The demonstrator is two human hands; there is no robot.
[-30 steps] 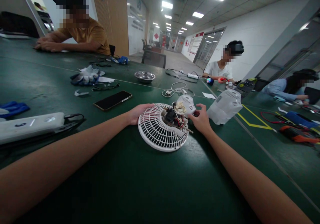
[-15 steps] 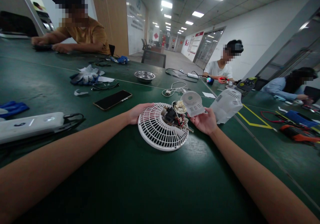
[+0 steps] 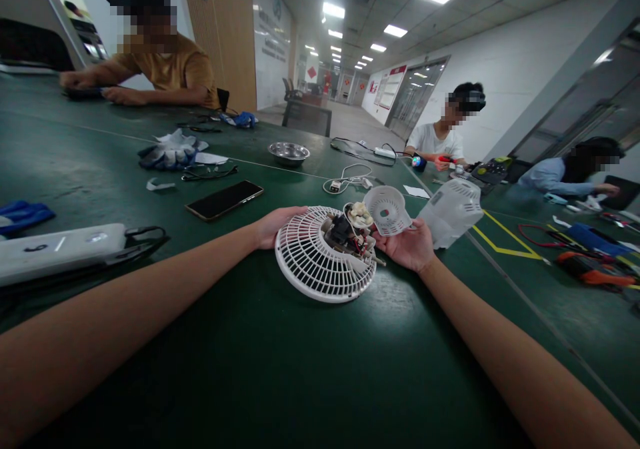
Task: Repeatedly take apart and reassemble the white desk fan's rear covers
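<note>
My left hand (image 3: 277,227) grips the far-left rim of a round white fan grille (image 3: 311,262), thumb along its top edge. On the grille sits a fan motor (image 3: 343,231) with wires and a cream-coloured bundle (image 3: 359,215). My right hand (image 3: 407,243) is closed on a white plastic motor cover (image 3: 387,211), held just right of the motor with its hollow, slotted inside showing. Behind that hand a larger white plastic housing (image 3: 454,212) stands on the table.
A black phone (image 3: 225,200), a metal bowl (image 3: 289,153) and a white cable (image 3: 350,181) lie beyond the grille. At left are a white power bank-like device (image 3: 65,252) and gloves (image 3: 173,150). An orange tool (image 3: 593,269) lies at right. Several co-workers sit around the table.
The motor cover in my right hand has turned, so its hollow inside now faces me instead of its outer face. My left hand and the grille have stayed nearly still.
</note>
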